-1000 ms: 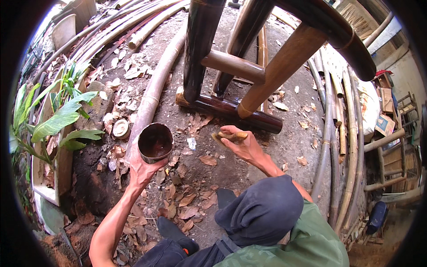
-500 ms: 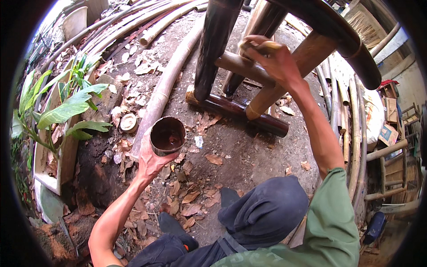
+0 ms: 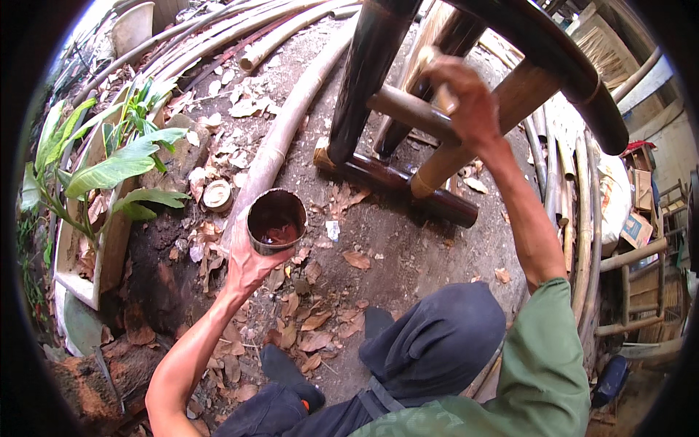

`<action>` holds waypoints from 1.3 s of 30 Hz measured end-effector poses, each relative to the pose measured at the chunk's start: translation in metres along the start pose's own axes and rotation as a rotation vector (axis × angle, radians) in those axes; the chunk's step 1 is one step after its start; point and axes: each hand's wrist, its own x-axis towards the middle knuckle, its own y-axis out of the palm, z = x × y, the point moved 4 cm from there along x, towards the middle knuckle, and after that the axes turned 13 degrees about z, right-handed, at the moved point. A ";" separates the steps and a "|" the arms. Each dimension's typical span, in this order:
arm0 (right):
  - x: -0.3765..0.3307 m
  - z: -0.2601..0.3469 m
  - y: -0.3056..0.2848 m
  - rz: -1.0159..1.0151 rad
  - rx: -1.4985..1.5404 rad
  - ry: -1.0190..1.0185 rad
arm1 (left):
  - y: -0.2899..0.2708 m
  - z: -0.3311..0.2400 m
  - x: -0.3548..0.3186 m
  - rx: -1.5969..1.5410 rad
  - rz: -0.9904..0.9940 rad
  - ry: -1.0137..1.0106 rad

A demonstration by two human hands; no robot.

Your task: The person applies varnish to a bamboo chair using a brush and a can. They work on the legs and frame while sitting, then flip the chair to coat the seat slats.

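My left hand (image 3: 251, 266) is closed round the lower side of a round can (image 3: 251, 244), with dark reddish-brown liquid (image 3: 280, 231) inside. My right hand (image 3: 466, 102) is curled round a pale-handled brush (image 3: 446, 100); motion blurs it, and I cannot make out the bristles. That hand is over the short crossbar (image 3: 411, 111) of a large bamboo frame (image 3: 375, 65). Several of the frame's thick poles are dark and glossy, while the crossbar and a slanting pole (image 3: 455, 156) look lighter brown. Its foot pole (image 3: 437, 200) lies on the ground.
Dry leaves (image 3: 313, 320) litter the soil round my feet. A long bamboo pole (image 3: 273, 146) and a small pale tub (image 3: 217, 195) lie left of the frame. Leafy plants (image 3: 109, 175) stand at far left. Bamboo poles (image 3: 582, 218) and a chair-like frame (image 3: 630, 291) are at right.
My right hand has moved slightly right and down at the crossbar, still gripping the brush. The left hand and can stay nearly in place. The whole view has shifted a little.
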 end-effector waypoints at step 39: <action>-0.078 0.067 0.142 -0.073 0.048 -0.296 | -0.004 -0.001 -0.011 0.147 0.030 -0.041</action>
